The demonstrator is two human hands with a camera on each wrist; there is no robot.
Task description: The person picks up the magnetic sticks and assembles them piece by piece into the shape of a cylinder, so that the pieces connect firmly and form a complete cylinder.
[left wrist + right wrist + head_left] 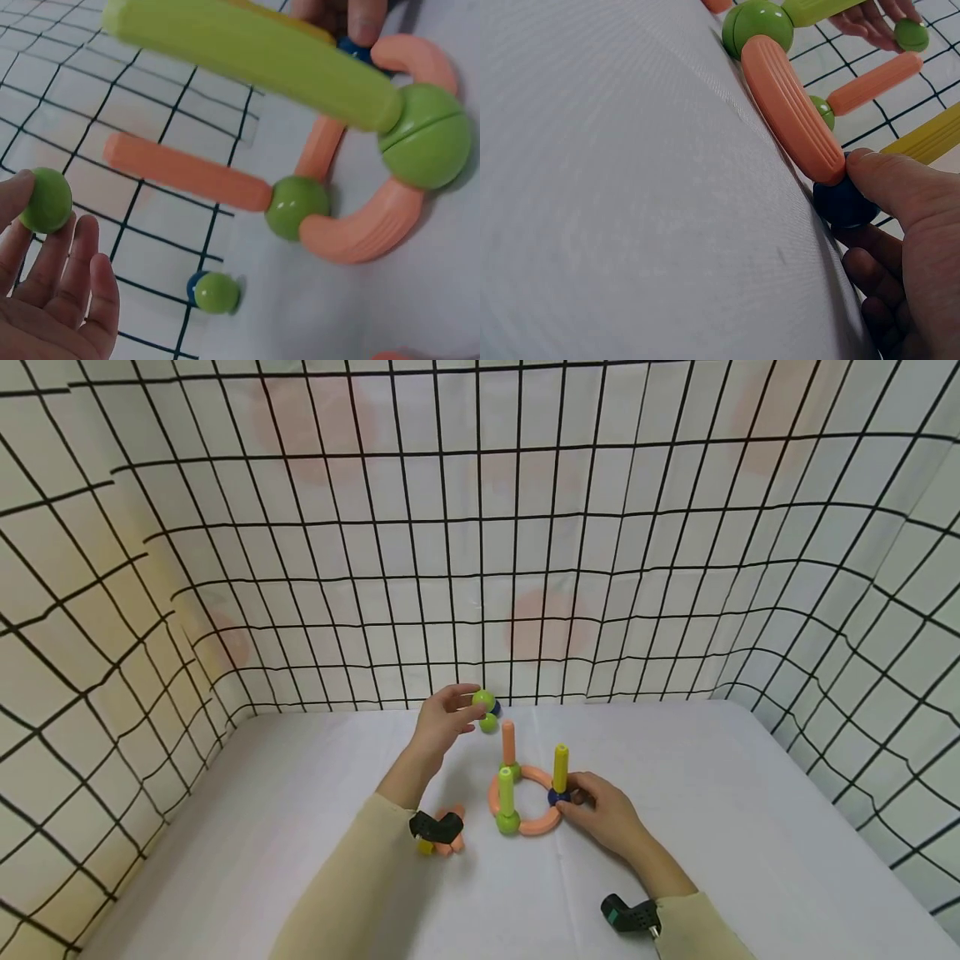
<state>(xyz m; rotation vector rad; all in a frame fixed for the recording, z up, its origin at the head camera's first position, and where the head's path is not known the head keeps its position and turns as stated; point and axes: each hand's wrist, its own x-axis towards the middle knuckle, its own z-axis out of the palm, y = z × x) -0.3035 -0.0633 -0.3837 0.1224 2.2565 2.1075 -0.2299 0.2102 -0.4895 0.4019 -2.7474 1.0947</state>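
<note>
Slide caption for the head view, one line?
Left hand pinches a green ball; right hand holds the blue ball on a ring with three upright rods.

In the head view, the black device (437, 828) on your left wrist hides part of a pile of orange pieces (458, 841). The green ball (483, 698) in your left hand (441, 722) partly hides a small blue piece (496, 708). In the left wrist view, that hand is cut off by the edge, and a blurred green stick (255, 64) leaves just a strip of the yellow stick (296, 23) showing. In the right wrist view, your right hand (928, 247) covers part of the dark blue ball (844, 204).
</note>
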